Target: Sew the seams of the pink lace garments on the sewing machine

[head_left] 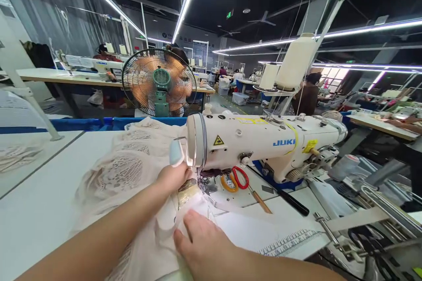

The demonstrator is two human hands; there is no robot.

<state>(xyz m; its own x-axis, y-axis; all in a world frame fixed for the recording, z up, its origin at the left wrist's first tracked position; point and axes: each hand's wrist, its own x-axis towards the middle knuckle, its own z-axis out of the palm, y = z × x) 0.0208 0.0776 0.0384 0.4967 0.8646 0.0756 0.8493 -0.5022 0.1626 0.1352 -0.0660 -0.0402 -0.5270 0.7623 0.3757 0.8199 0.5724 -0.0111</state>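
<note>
Cream fabric with lace panels (127,171) lies bunched on the table left of a white JUKI sewing machine (244,136), part of it under the machine head. My left hand (173,177) is beside the needle area, its fingers closed on the fabric and partly hidden behind the machine head. Nearer to me, my right hand (206,239) bends its fingers over the fabric's front part, with the thumb at the left. A shiny yellowish patch (187,194) shows between the hands, close to the presser foot (199,177).
Scissors with red and orange handles (241,178), a wooden-handled tool (261,201) and a black-handled tool (293,202) lie on the machine bed. A printed ruler (293,241) runs along the front edge. Behind stand a fan (161,77) and thread cones (296,61); other people sit farther back.
</note>
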